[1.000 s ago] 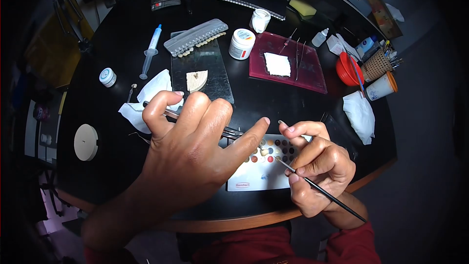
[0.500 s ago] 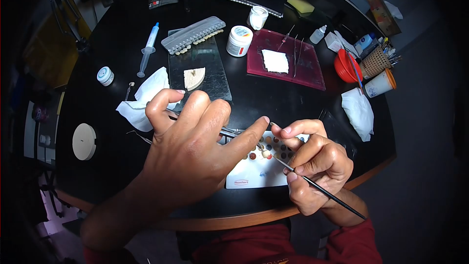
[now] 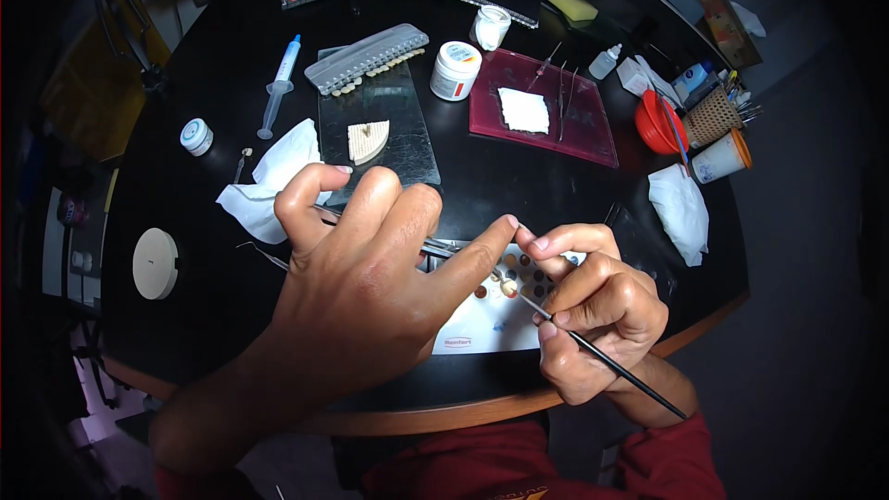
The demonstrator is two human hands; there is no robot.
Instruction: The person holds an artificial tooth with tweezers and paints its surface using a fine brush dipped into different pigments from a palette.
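Note:
Fingers curled, my left hand [image 3: 366, 268] grips metal forceps [image 3: 439, 247], whose rear part shows between the fingers. A small cream-coloured tooth crown [image 3: 508, 288] sits beyond the left index finger, apparently at the tips of the forceps; the exact grip is hidden. My right hand [image 3: 607, 301] pinches a thin brush [image 3: 630, 378] with a black handle. Its tip points up and left, close to the crown; whether they touch I cannot tell. The two index fingertips meet or nearly meet. Below both hands lies a white palette [image 3: 491, 338] with rows of coloured round samples.
A tooth shade guide [image 3: 370, 57] and a fan-shaped ribbed block [image 3: 368, 141] lie on a dark slab. Further about are a syringe [image 3: 280, 93], white jars [image 3: 456, 71], a magenta plate [image 3: 583, 134], a red bowl [image 3: 656, 122], crumpled tissues [image 3: 679, 213] and a round beige disc [image 3: 155, 264].
The crown and the left index finger have shifted slightly right. My right hand has barely moved, the brush tip staying near the crown. The whole view has tilted a little.

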